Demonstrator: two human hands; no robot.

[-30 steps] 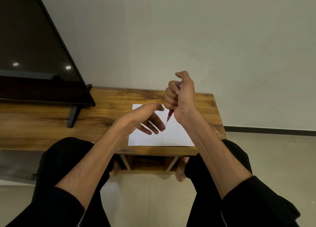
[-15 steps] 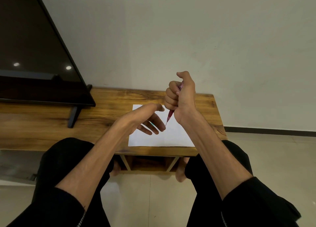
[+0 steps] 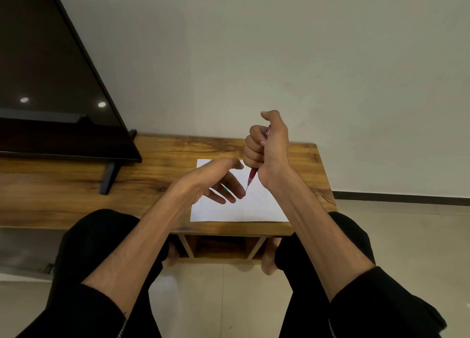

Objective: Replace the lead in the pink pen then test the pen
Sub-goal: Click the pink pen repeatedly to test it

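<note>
My right hand (image 3: 269,149) is closed in a fist around the pink pen (image 3: 252,176), which points tip down above a white sheet of paper (image 3: 256,205). My thumb sits on the pen's top end. A thin dark lead sticks out of the tip and reaches the fingertips of my left hand (image 3: 216,182). The left hand is held palm up just left of the tip, fingers apart. A small light, teal-tinged item lies across its fingers; I cannot tell what it is.
The paper lies on a low wooden table (image 3: 152,175) against a plain wall. A dark television (image 3: 50,103) on a stand fills the table's left part. My knees in black trousers are under the table's front edge, above a tiled floor.
The lead now sticks out further from the pen's tip, down to the left fingertips. Both hands have stayed almost still.
</note>
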